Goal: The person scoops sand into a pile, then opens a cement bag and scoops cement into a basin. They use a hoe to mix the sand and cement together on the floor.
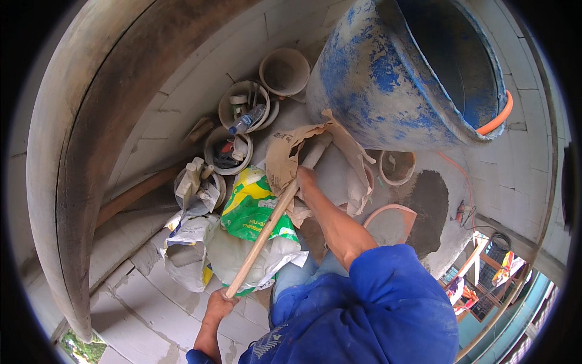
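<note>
My left hand [221, 304] is closed around the near end of a long wooden handle [261, 248]. Farther up, my right hand [306, 179] grips the same handle. Its far end reaches into a torn-open brown paper sack [284, 148] holding grey powder [327, 175]; whatever tool head it carries is hidden. Under the handle lies a green, yellow and white printed sack [252, 214], its near part crumpled. To its left stands an opened white sack [187, 261].
A large blue drum [363, 86] caked with cement stands beyond the sack. Buckets holding tools and a plastic bottle [243, 122] line the block wall on the left. A round pan [386, 223], a small bucket [396, 168] and a dark wet patch [427, 209] lie right. A cable [500, 239] hangs there.
</note>
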The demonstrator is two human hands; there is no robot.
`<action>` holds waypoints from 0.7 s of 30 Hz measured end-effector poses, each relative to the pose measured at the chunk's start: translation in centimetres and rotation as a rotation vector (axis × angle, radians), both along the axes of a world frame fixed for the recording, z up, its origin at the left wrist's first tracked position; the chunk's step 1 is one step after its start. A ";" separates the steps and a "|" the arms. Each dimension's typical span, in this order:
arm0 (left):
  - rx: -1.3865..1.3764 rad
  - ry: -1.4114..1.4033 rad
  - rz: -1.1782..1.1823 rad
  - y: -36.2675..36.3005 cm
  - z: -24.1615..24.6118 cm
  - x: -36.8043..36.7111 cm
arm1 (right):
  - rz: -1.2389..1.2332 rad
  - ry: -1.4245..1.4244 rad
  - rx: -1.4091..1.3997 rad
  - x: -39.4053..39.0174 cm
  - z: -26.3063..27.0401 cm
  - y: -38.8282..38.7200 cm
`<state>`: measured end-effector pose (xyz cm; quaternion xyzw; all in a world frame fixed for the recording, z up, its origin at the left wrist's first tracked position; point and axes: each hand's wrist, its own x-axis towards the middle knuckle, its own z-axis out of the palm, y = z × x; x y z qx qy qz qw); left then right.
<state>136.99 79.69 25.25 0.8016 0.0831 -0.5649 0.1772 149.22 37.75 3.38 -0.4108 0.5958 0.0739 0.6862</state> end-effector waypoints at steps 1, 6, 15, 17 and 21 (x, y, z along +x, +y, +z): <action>-0.022 0.027 0.035 -1.2 1.5 -1.1 | 0.003 -0.003 0.041 -0.2 -0.6 0.1; 0.033 0.170 0.099 -3.4 4.0 -3.2 | 0.038 0.056 0.164 -1.9 -0.7 1.5; 0.035 0.214 0.032 -6.9 10.4 -2.0 | 0.035 0.093 0.247 -3.7 0.3 1.2; -0.012 0.154 0.031 -7.3 13.3 -1.6 | 0.007 0.088 0.304 -3.0 1.6 0.5; -0.047 0.084 -0.108 -10.2 21.6 3.7 | -0.041 0.077 0.367 -3.1 6.7 -0.1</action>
